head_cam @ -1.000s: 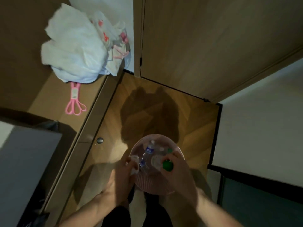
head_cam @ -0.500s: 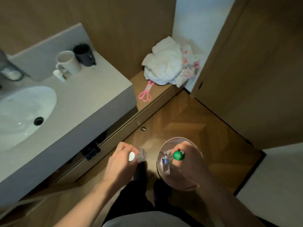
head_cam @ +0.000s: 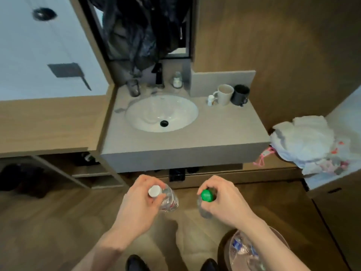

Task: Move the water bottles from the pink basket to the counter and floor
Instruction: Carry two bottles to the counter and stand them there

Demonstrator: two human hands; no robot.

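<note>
My left hand point(head_cam: 139, 200) grips a clear water bottle with a white cap point(head_cam: 168, 198) by its neck. In my right hand point(head_cam: 224, 200) is a second clear bottle with a green cap point(head_cam: 207, 195), also held near the top. Both bottles hang upright above the wooden floor, just in front of the grey counter point(head_cam: 224, 126). The pink basket point(head_cam: 281, 239) stands on the floor at the lower right, partly behind my right forearm, with more clear bottles point(head_cam: 242, 251) lying inside.
A white sink point(head_cam: 162, 114) is set in the counter, with a white mug point(head_cam: 224, 94), a black mug point(head_cam: 240, 94) and a small bottle at the back right. A white bag pile point(head_cam: 304, 143) sits on a ledge to the right. Open shelves lie under the counter.
Both hands lifted a bottle each out of the basket and rose toward the counter. My view swung up and left from the floor to the sink.
</note>
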